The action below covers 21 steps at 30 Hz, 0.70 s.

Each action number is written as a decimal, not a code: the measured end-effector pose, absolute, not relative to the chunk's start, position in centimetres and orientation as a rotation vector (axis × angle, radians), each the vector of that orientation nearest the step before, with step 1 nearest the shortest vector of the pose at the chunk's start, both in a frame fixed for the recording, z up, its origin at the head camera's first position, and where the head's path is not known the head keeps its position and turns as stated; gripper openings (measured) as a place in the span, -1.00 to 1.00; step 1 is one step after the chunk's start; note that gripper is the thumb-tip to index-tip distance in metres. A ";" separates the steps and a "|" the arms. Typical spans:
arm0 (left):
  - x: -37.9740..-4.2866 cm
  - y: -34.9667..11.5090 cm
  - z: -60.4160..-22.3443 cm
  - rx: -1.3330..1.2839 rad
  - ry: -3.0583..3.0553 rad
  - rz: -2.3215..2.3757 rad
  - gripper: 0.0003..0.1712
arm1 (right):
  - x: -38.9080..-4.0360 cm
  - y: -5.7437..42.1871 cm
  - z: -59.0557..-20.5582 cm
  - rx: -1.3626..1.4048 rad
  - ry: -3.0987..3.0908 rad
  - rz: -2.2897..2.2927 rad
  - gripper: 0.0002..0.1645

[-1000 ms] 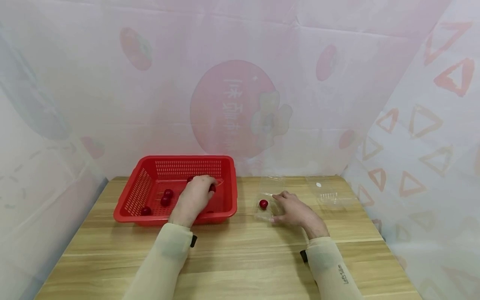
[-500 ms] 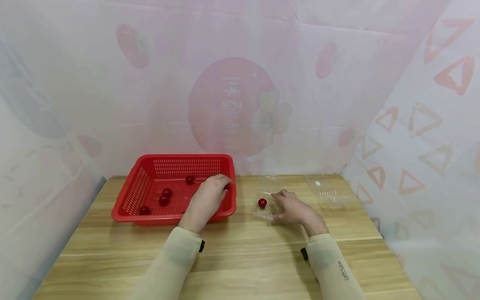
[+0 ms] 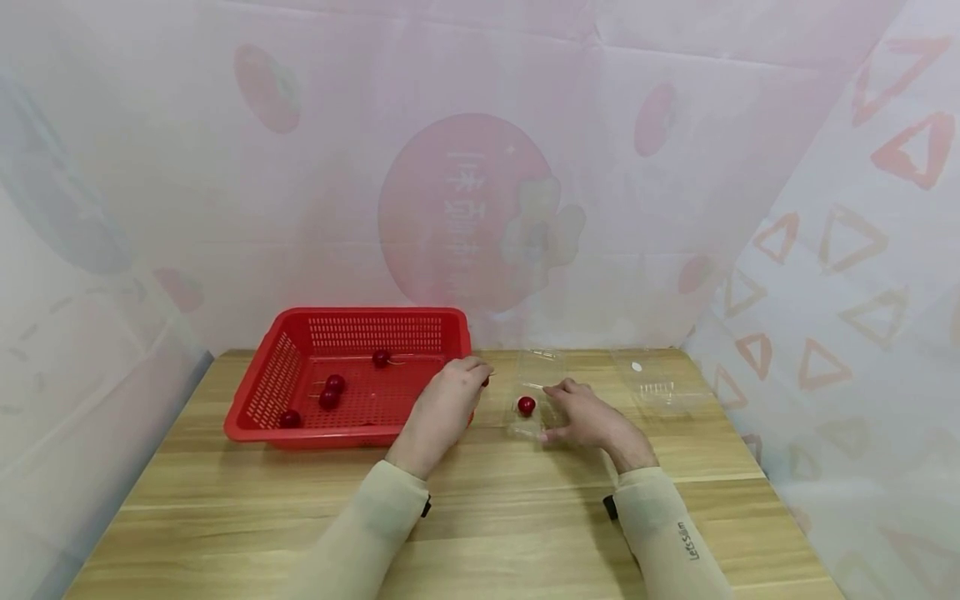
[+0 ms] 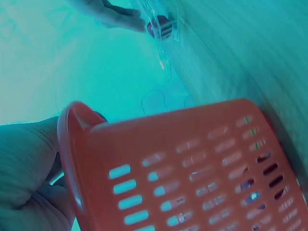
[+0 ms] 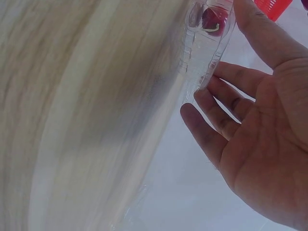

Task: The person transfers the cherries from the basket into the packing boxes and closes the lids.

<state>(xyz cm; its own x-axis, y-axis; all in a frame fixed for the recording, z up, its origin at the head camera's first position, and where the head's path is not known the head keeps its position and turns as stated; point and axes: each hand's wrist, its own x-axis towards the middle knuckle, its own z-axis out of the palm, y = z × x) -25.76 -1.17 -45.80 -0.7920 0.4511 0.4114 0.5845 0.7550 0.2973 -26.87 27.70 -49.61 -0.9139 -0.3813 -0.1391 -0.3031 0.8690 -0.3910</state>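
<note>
One cherry (image 3: 486, 382), pinched by the left hand (image 3: 444, 408), has just cleared the red basket (image 3: 315, 436) mid-frame (four other cherries (image 3: 334, 383) lie inside); it looks half-transferred towards the clear box (image 3: 523, 428) gripped by the right hand (image 3: 592, 421), right of centre.

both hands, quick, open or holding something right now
Left hand: holding a red cherry, mostly hidden by the fingers.
Right hand: open, relaxed fingers at the clear plastic box.
</note>
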 end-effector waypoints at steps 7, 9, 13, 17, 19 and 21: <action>-25.5 0.2 -46.3 -0.838 -2.601 -0.573 -0.72 | -26.8 27.7 -49.6 -0.524 2.828 -0.560 0.17; -25.5 0.7 -46.5 -0.854 -2.602 -0.574 -0.71 | -26.8 27.7 -49.7 -0.523 2.828 -0.564 0.17; -25.3 1.6 -46.9 -0.864 -2.640 -0.546 -0.65 | -26.7 27.7 -49.6 -0.518 2.827 -0.569 0.17; -25.1 2.5 -47.1 -0.866 -2.674 -0.475 -0.61 | -26.6 27.6 -49.5 -0.513 2.829 -0.567 0.17; -25.1 2.9 -47.3 -0.869 -2.676 -0.443 -0.63 | -26.7 27.6 -49.5 -0.509 2.827 -0.567 0.18; -25.0 3.2 -47.4 -0.870 -2.681 -0.429 -0.64 | -26.6 27.6 -49.4 -0.500 2.823 -0.571 0.19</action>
